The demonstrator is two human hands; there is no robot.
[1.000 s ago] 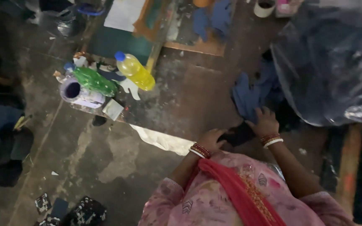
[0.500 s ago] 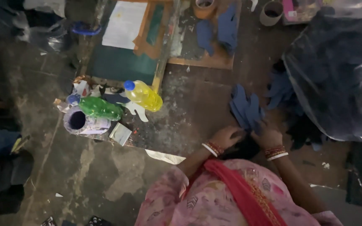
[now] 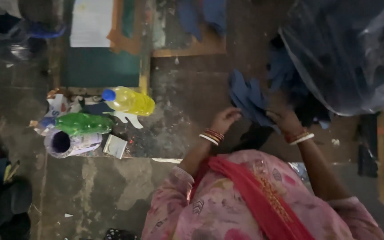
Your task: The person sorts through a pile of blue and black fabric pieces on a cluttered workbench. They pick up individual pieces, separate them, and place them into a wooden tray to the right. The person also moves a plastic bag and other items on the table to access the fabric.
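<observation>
Both hands have risen from the floor since the earlier frame, lifting the blue cloth up between them. Left hand has its grip curled against the cloth's lower left edge; whether it pinches cannot be told. Right hand has its grip pressed together on the cloth's right edge. Just beyond the right hand lies a plastic sheet. Well left of the left hand lie a yellow bottle and a green bottle.
</observation>
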